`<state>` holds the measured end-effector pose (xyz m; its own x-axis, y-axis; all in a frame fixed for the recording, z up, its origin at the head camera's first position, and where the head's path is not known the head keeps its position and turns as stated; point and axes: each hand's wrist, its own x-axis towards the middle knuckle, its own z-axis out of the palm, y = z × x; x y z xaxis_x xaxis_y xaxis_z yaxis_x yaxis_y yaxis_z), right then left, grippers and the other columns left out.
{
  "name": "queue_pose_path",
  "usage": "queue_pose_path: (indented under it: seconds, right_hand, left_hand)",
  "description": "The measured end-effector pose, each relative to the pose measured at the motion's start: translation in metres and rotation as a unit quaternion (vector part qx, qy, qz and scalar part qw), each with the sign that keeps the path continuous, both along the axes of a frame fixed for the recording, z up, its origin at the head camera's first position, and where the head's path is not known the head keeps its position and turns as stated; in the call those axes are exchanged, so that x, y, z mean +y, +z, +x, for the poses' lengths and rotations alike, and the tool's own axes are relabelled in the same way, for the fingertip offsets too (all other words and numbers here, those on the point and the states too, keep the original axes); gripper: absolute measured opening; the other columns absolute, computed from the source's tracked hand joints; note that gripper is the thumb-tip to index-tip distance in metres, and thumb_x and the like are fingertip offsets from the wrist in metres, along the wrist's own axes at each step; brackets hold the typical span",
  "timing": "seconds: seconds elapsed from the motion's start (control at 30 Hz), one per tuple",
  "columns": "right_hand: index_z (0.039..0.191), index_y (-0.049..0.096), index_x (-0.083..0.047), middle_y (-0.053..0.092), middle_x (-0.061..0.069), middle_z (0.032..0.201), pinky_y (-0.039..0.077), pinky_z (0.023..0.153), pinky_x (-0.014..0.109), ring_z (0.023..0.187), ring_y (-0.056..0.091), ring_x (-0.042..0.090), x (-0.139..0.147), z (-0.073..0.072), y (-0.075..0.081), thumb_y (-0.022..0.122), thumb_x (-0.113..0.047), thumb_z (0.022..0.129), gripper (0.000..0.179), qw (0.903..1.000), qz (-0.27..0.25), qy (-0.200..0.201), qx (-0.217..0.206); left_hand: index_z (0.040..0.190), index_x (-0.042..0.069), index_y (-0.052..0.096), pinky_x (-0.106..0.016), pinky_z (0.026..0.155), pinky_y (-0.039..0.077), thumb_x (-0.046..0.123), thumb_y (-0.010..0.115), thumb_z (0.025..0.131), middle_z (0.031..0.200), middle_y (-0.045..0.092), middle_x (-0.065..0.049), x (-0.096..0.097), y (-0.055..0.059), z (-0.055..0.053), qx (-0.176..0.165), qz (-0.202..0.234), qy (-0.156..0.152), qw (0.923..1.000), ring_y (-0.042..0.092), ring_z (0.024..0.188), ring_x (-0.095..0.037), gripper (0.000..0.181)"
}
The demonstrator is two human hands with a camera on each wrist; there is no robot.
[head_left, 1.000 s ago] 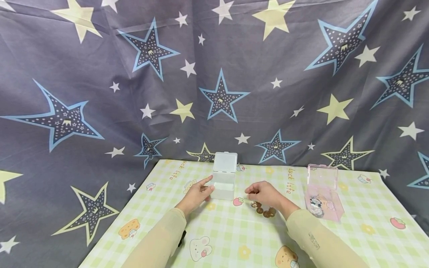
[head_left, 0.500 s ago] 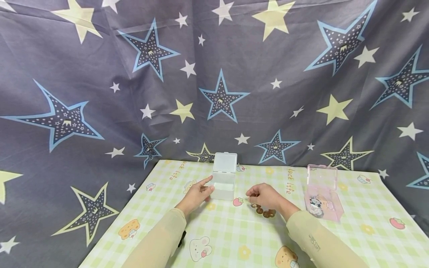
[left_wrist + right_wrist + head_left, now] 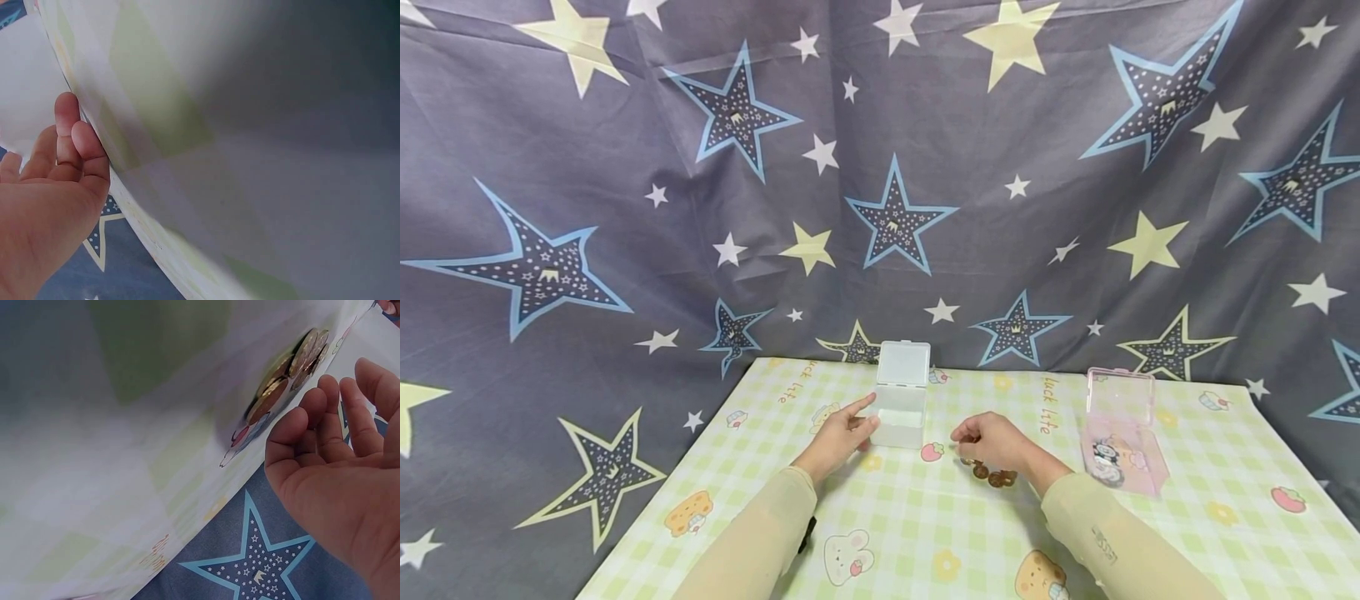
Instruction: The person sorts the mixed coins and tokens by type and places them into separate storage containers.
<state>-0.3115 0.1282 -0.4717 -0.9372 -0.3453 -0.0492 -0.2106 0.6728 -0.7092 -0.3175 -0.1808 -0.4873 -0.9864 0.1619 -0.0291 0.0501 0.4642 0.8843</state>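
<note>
You're in a draped-off workspace (room type unclear): creased grey star-printed fabric hangs behind the flat green-and-white checked tabletop.

Lower centre: flip-lid box on tablecloth; left hand left, coins right, by right hand. Lower right: second box. Curtain behind.

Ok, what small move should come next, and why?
I'd probably lower the right hand and pinch one of the coin-like discs. The right wrist view shows its fingers bent near them but apart, with nothing visibly held. The left hand is already at the white box, whose lid stands open.
</note>
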Motion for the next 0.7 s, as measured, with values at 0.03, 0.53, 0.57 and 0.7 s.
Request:
queue_pose_path:
  seconds: [0.03, 0.53, 0.57, 0.7]
  right_hand:
    - [0.111, 0.08, -0.007, 0.073, -0.003, 0.092, 0.052, 0.077, 0.03, 0.079, 0.059, 0.011, -0.0004, 0.0001, 0.0001, 0.076, -0.01, 0.096, 0.016, 1.0, 0.001, 0.0, 0.001]
    - [0.112, 0.081, -0.01, 0.074, -0.004, 0.095, 0.054, 0.08, 0.032, 0.08, 0.061, 0.011, -0.0003, -0.001, 0.0003, 0.077, -0.012, 0.096, 0.016, 0.9993, 0.036, -0.011, 0.004]
    - [0.111, 0.081, -0.011, 0.074, -0.004, 0.094, 0.054, 0.08, 0.032, 0.079, 0.06, 0.011, -0.0001, -0.001, 0.0002, 0.077, -0.013, 0.096, 0.016, 0.9992, 0.039, -0.011, 0.006]
    - [0.107, 0.081, -0.012, 0.073, -0.006, 0.09, 0.054, 0.079, 0.031, 0.076, 0.06, 0.011, 0.0005, -0.0001, -0.0004, 0.08, -0.014, 0.095, 0.013, 0.9984, 0.054, -0.011, 0.015]
  left_hand:
    - [0.166, 0.027, 0.042, -0.042, 0.096, 0.058, 0.034, 0.062, 0.111, 0.133, 0.076, -0.013, 0.0, 0.0, 0.0, 0.0, -0.001, 0.0, 1.0, 0.075, 0.092, -0.019, 0.059]
    - [0.165, 0.026, 0.044, -0.032, 0.085, 0.052, 0.033, 0.062, 0.111, 0.125, 0.079, -0.011, -0.0009, -0.0012, -0.001, 0.003, 0.0, -0.001, 1.0, 0.071, 0.087, -0.021, 0.058]
    - [0.165, 0.026, 0.044, -0.032, 0.085, 0.053, 0.033, 0.062, 0.111, 0.125, 0.079, -0.011, -0.0009, -0.0014, -0.0011, 0.004, -0.001, -0.001, 1.0, 0.072, 0.087, -0.021, 0.058]
    - [0.166, 0.025, 0.043, -0.033, 0.086, 0.054, 0.033, 0.062, 0.111, 0.122, 0.08, -0.011, -0.0007, -0.0013, -0.0012, 0.007, 0.0, -0.002, 1.0, 0.071, 0.087, -0.021, 0.059]
